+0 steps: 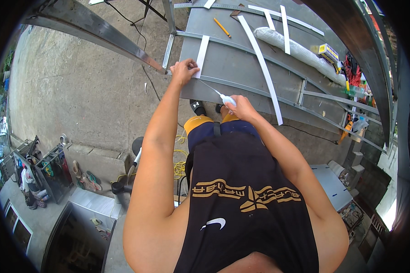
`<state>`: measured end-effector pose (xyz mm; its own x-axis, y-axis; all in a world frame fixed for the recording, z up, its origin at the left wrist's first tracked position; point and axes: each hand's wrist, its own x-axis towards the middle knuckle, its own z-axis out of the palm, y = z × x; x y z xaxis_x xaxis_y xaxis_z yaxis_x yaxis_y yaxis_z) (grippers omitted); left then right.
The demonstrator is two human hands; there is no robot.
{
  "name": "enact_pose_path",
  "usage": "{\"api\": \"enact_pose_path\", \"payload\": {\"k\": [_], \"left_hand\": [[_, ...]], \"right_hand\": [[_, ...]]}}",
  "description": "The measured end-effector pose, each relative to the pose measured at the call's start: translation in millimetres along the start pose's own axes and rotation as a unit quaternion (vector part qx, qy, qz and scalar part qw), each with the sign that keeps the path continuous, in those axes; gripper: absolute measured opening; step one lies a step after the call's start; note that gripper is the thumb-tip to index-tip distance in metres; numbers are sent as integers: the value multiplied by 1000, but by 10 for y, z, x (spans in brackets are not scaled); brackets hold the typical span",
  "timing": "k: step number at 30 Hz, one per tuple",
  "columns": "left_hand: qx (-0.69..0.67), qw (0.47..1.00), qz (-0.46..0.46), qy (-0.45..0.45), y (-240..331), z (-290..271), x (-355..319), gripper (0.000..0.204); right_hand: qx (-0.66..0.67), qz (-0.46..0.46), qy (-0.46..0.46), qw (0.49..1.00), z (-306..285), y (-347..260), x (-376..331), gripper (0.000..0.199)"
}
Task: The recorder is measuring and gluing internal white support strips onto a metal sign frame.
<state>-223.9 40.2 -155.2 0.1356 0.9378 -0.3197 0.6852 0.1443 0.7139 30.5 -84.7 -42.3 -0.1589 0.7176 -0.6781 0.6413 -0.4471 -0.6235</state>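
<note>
My left hand [185, 72] is closed at the near end of a short white strip [202, 54], its fingertips pinching the edge. The strip lies across two thin metal bars of a frame [232, 83]. My right hand [243, 109] grips a small white squeeze bottle [228, 101] with a pointed nozzle. From the nozzle a thin straight line reaches toward the strip's near end; whether it is a fine tube or a thread of glue is hard to make out. To the right, a long white strip [262, 63] crosses the frame's bars.
A grey sheet [205, 22] lies under the frame. On it are a yellow pencil [222, 27], more white strips [285, 29], a wrapped roll [300, 54] and a yellow-blue box [328, 53]. A metal post [95, 34] slants at left. Cables [152, 86] cross the concrete floor.
</note>
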Motion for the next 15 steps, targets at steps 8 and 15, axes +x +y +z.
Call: {"api": "enact_pose_path", "payload": {"k": [8,15], "left_hand": [[3,999,28,38,-7,22,-8,21],[-7,1000,16,22,-4,14,3,21]], "right_hand": [[22,6,4,1000,-16,40,-38,25],[42,12,-12,999,-32,46,-65,29]]}}
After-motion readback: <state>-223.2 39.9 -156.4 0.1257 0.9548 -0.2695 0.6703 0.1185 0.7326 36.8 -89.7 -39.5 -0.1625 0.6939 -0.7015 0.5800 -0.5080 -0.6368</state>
